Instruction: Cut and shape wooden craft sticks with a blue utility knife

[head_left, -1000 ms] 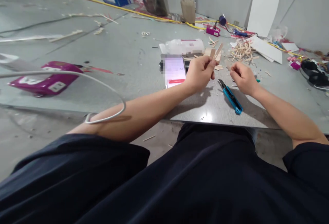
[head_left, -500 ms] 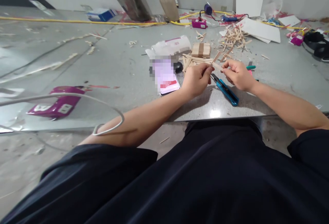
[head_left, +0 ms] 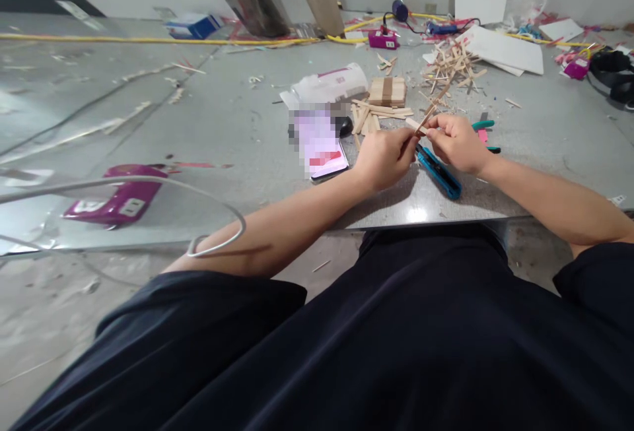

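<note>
Both bare hands work close together over the grey metal counter [head_left: 257, 134], near its front edge. Left hand [head_left: 389, 159]: grip pinching a thin tan wooden stick [head_left: 426, 118], which slants up and away to the right. Right hand [head_left: 459, 144]: grip pinching a pale flat wooden strip [head_left: 415, 125], its free end pointing left; the two pieces cross between the fingertips, contact unclear. Just below, a blue-and-black utility knife [head_left: 440, 172] lies aslant on the counter. Teal-handled tool [head_left: 483, 125] just beyond the right hand, partly hidden. Beyond the left hand, loose flat wooden sticks [head_left: 369, 114] lie before a brown-banded wooden stack [head_left: 387, 91]. Lit smartphone [head_left: 327, 157] to the left, screen partly pixelated.
</note>
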`<state>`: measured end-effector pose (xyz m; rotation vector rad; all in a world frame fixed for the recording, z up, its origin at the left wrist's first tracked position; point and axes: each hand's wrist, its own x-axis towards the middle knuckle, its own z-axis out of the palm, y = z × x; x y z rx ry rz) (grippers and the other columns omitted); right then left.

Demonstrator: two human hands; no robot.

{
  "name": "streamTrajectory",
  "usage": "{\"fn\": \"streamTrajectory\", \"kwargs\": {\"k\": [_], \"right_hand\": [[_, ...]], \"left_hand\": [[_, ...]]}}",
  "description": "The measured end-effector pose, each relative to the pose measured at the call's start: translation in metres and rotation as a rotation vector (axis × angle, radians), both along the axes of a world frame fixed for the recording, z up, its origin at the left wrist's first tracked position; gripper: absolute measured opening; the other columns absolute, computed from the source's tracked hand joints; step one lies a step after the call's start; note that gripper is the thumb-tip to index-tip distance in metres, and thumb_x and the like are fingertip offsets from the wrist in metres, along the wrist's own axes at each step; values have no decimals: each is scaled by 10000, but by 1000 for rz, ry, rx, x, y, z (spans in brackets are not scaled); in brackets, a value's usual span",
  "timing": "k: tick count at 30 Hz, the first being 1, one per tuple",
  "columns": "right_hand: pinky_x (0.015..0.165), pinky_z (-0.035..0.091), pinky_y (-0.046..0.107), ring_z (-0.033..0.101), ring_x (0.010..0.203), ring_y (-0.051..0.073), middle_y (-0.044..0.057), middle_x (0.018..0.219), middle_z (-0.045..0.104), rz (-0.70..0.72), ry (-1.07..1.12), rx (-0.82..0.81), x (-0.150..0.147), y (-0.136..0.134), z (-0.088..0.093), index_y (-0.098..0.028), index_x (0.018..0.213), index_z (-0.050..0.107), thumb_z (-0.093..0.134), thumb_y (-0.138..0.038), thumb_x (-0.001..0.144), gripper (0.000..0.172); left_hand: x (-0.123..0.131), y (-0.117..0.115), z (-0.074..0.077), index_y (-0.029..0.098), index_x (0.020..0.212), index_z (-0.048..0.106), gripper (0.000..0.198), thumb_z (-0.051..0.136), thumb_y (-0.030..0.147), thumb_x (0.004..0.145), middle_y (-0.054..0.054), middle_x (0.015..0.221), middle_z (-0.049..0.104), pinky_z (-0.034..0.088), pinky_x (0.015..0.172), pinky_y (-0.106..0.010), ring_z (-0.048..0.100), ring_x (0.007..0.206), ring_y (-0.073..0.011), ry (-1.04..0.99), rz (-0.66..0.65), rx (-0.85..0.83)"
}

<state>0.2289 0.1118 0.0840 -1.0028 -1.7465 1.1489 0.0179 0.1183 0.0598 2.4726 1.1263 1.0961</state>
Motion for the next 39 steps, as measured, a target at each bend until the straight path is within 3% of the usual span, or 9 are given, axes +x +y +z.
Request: {"fn": "streamTrajectory", "kwargs": {"k": [3,7,12,18,23,28,31,36,39], "right_hand": [[480,348,303,458,457,139,-83,554,533,15,-20,100,1,-2,-6,-259,1056,562,608,-514,1096,263],[720,540,372,680,710,193,12,825,731,-41,-168,488,8,2,-18,-265,1089,578,537,-527,1127,267],[923,588,447,767,1002,244,73,1097,798,-105,-273,822,16,9,-26,-279,1146,636,463,-496,1158,278],[1025,545,455,803,1104,218,44,1141,840,-70,-264,1000,17,13,-24,-301,1104,635,500,-390,1150,168],[995,515,475,770,1068,227,48,1086,815,-99,-281,1016,30,32,-21,-257,1036,629,474,-337,1135,200],[932,454,454,636,1003,245,82,1016,756,-142,-502,959,38,43,-20,-241,989,684,624,-282,1053,96],[910,420,451,628,983,250,73,1002,745,-148,-590,943,34,37,-18,-236,981,683,611,-213,1020,85],[733,406,374,558,743,179,11,804,640,-94,-437,854,29,21,-10,-234,892,624,639,-228,939,50],[611,346,340,434,594,132,-38,659,526,-59,-264,659,28,12,-3,-242,778,560,695,-287,910,194]], "left_hand": [[2,-1,2,184,1053,755,310,512,372,1092,-45,812,798,491,607,-285,675,619,-149,-198,-101,-116],[0,-1,4,182,1062,753,254,601,383,1086,-39,808,797,497,540,-237,658,568,-113,-392,-213,-106],[-2,-8,7,189,1050,763,211,693,385,1087,-23,761,783,523,559,-217,669,574,-100,-444,-320,9],[-2,-15,12,173,916,726,255,743,381,1062,-28,708,757,517,511,-195,683,549,-96,-433,-407,-131],[0,-16,13,187,875,680,327,792,455,1025,-33,707,761,534,464,-204,665,502,-99,-533,-470,-302],[3,-16,13,207,925,675,436,802,617,1005,-12,691,755,552,446,-200,676,497,-101,-642,-462,-324],[4,-13,13,215,925,657,455,807,639,991,6,673,739,561,443,-202,681,497,-103,-663,-441,-324],[5,-7,9,221,941,634,415,791,599,1007,27,646,700,559,440,-210,684,497,-111,-677,-382,-298],[4,-3,6,221,942,642,412,774,604,1019,30,640,683,547,448,-206,693,518,-112,-681,-315,-235]]}}
